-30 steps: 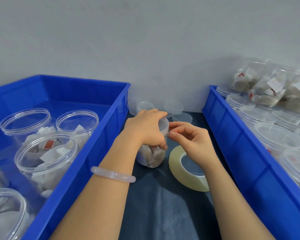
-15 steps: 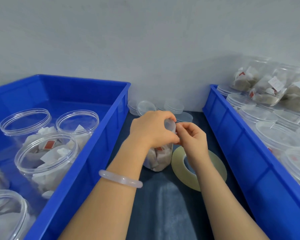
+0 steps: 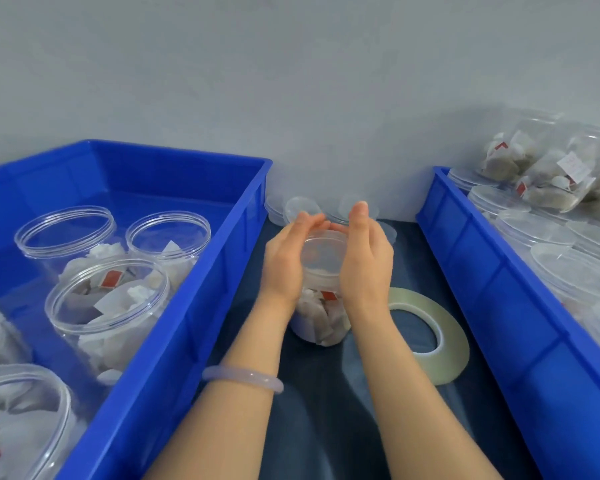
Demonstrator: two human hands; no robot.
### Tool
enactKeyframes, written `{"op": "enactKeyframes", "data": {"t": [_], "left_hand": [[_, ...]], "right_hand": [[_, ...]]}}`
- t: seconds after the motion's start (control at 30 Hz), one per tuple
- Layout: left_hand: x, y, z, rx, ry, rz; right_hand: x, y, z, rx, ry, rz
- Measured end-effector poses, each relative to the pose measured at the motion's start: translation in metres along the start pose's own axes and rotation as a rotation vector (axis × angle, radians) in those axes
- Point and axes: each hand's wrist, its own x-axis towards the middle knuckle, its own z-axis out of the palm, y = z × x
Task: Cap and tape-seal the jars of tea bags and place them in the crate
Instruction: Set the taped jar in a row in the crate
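Head view: tape roll now lies flat on the tabletop, just right of the jar. I see the earlier pinch is gone: left hand and right hand flank the lid, fingers straight and together. The jar is upright, capped and clear, with tea bags inside.

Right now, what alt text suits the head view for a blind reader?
A left hand and a right hand press a lidded clear plastic jar of tea bags between two blue plastic crates; a clear tape roll lies beside.
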Motion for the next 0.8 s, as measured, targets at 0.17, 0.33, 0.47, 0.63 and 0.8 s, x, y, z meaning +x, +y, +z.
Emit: {"op": "enactKeyframes", "data": {"t": [0.17,0.33,0.47,0.63,0.8], "left_hand": [[0.006,-0.008,0.0,0.033,0.079,0.091],[0.005,-0.015,-0.005,0.033,-0.07,0.137],[0.004,-0.018,-0.001,-0.014,0.046,0.168],[0.005,-0.023,0.0,0.002,0.053,0.182],[0.004,-0.023,-0.003,0.009,0.022,0.123]], "right_hand": [[0.005,0.002,-0.002,-0.075,-0.017,-0.065],[0.005,0.007,-0.007,-0.005,-0.067,-0.056],[0.001,0.011,-0.007,-0.021,-0.084,-0.047],[-0.003,0.015,-0.002,0.009,0.04,-0.067],[-0.006,0.014,-0.002,0.006,0.068,-0.03]]}}
